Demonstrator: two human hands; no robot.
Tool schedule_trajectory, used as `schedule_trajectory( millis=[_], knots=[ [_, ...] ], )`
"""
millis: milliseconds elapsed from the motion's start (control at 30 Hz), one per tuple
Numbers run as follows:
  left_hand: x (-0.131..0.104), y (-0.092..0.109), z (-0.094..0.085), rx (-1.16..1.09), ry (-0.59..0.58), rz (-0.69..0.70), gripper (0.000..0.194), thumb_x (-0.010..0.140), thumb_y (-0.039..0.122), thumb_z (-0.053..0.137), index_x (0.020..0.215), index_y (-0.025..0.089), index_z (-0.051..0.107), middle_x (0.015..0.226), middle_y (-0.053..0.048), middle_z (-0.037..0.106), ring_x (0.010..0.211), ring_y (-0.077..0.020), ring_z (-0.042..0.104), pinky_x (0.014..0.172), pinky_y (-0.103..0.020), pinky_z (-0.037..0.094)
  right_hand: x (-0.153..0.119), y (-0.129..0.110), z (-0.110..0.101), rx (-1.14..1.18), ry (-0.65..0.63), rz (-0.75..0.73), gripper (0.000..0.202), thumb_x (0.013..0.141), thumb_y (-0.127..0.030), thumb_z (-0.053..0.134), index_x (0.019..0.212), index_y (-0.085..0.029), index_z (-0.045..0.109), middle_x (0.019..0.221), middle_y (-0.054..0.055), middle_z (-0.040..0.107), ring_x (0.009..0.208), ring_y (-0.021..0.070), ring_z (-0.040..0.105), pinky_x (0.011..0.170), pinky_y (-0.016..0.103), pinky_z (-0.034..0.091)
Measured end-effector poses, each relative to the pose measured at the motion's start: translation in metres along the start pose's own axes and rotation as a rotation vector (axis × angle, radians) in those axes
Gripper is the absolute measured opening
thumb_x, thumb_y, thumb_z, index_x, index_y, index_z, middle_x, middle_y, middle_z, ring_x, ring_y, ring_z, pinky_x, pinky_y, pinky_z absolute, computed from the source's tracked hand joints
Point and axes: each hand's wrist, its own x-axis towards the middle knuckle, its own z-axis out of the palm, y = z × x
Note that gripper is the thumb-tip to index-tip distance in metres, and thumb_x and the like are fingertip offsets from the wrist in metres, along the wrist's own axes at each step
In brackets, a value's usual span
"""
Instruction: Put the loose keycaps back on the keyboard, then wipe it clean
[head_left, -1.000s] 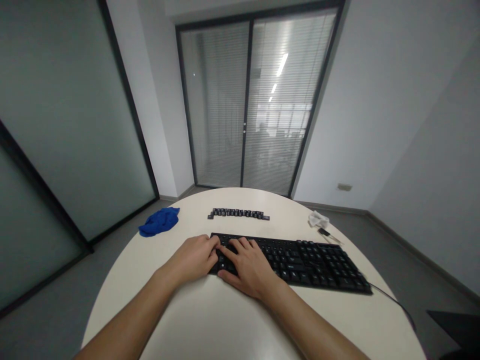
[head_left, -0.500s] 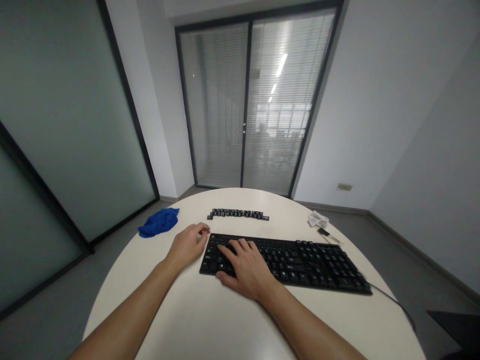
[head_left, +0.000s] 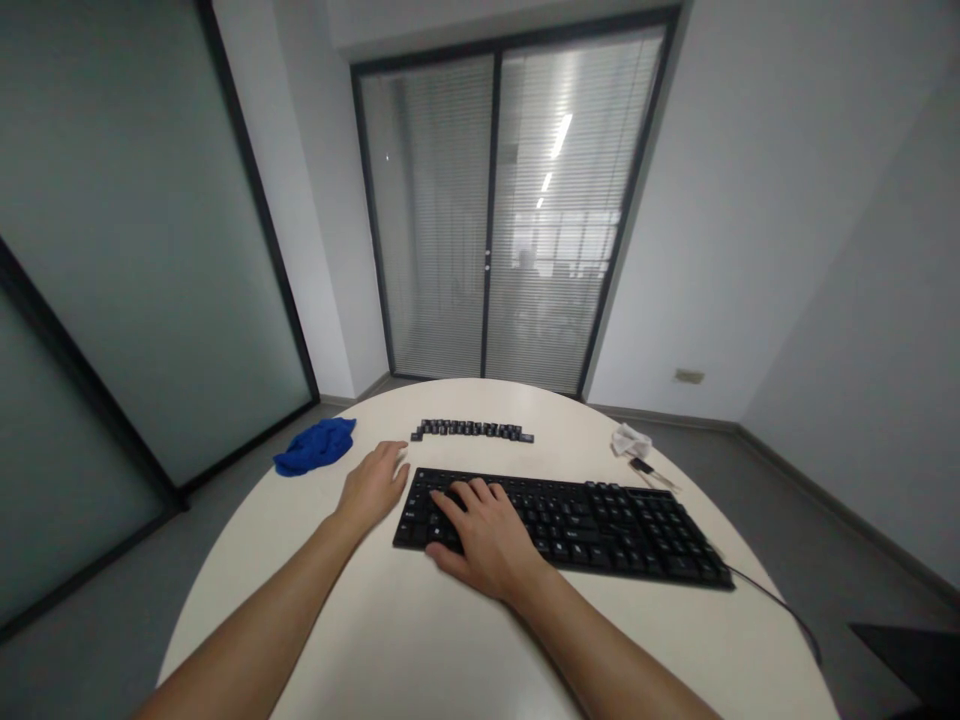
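- The pale round counter [head_left: 360, 640] spreads under both forearms, and everything in use is within its rim.
- The black keyboard [head_left: 637, 540] lies flat on it, its left part under the right hand and the rest reaching out to that hand's right. From its far right end a cable [head_left: 780, 610] runs toward the rim; a snag there could drag the keyboard askew.
- The right hand [head_left: 484, 540] rests palm down, fingers spread over the keys, grasping nothing I can see. Leaning hard on it might press keys or slide the board.
- The left hand [head_left: 371, 490] is just left of the keyboard, loosely bent and unclenched, with no object visible in it; its fingertips are near the left end of the small black row.
- The blue cloth [head_left: 315, 447] sits crumpled beyond the left hand and to its left, by the rim, where a careless elbow might sweep it off.
- The white crumpled piece [head_left: 631, 440] lies far to the right hand's right, beside a slim tool with a black part [head_left: 642, 466].
- Smallest are the keycaps [head_left: 472, 428], lined up beyond both hands; a brushing finger or sleeve could scatter them and muddle their order.
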Motion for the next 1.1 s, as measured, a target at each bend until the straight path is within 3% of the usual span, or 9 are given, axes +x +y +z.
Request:
schedule_trajectory(
  millis=[267, 500, 867, 1100],
  knots=[
    [0.032, 0.009, -0.002, 0.271, -0.174, 0.054, 0.047, 0.094, 0.020, 0.049, 0.141, 0.019, 0.043, 0.134, -0.016, 0.054, 0.105, -0.0279, 0.065, 0.081, -0.038, 0.052, 0.000, -0.001, -0.003, -0.013, -0.008, -0.004, 0.061, 0.093, -0.058, 0.051, 0.142, -0.023, 0.050, 0.131, 0.013, 0.058, 0.116, 0.0327, 0.048, 0.100, 0.048, 0.036],
    [0.061, 0.007, 0.001, 0.273, -0.235, 0.128, 0.040, 0.097, 0.017, 0.043, 0.135, 0.026, 0.052, 0.132, -0.012, 0.056, 0.105, -0.0260, 0.065, 0.080, -0.035, 0.051, -0.001, 0.000, -0.001, -0.004, 0.004, 0.000, 0.062, 0.092, -0.059, 0.052, 0.143, -0.024, 0.050, 0.132, 0.013, 0.058, 0.116, 0.0329, 0.048, 0.101, 0.049, 0.036],
    [0.064, 0.011, 0.007, 0.247, -0.220, 0.107, 0.028, 0.099, 0.021, 0.041, 0.118, 0.023, 0.060, 0.117, -0.011, 0.062, 0.101, -0.0244, 0.065, 0.081, -0.035, 0.048, 0.000, 0.000, 0.000, 0.012, 0.007, 0.008, 0.062, 0.091, -0.059, 0.054, 0.142, -0.024, 0.050, 0.131, 0.012, 0.058, 0.116, 0.0327, 0.048, 0.100, 0.049, 0.036],
    [0.051, 0.013, 0.002, 0.221, -0.233, 0.079, 0.023, 0.098, 0.022, 0.043, 0.111, 0.020, 0.062, 0.115, -0.012, 0.064, 0.103, -0.0262, 0.065, 0.081, -0.035, 0.048, 0.000, 0.000, 0.000, 0.011, 0.009, 0.005, 0.061, 0.091, -0.058, 0.055, 0.142, -0.024, 0.050, 0.131, 0.012, 0.058, 0.117, 0.0325, 0.047, 0.101, 0.049, 0.035]
  ],
)
